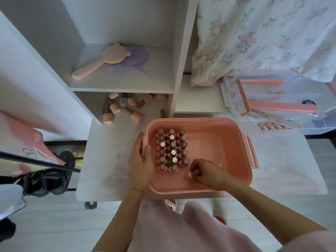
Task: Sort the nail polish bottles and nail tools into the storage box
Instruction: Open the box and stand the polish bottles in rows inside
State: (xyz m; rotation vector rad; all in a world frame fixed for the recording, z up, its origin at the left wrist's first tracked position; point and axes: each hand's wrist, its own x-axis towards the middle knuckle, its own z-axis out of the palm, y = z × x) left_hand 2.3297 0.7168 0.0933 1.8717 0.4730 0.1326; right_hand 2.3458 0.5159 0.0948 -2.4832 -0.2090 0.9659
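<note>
While the left hand (141, 160) steadies the storage box (234, 148) wall, grip curled over its rim, upright nail polish bottles (172, 151) fill the left side; right hand (201, 170) pinches one bottle (196, 171) beside them. Risk: a nudge topples neighbours.

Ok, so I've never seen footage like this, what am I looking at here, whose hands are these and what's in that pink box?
This single picture comes from a camera worn on a person's head, looking down. No robot: these are the person's own hands. The left hand holds the left rim of the pink storage box on a white table. Upright nail polish bottles stand in rows inside. The right hand grips another bottle beside those rows. More bottles lie loose behind the box, and a clear lid with nail tools sits at the right.
</note>
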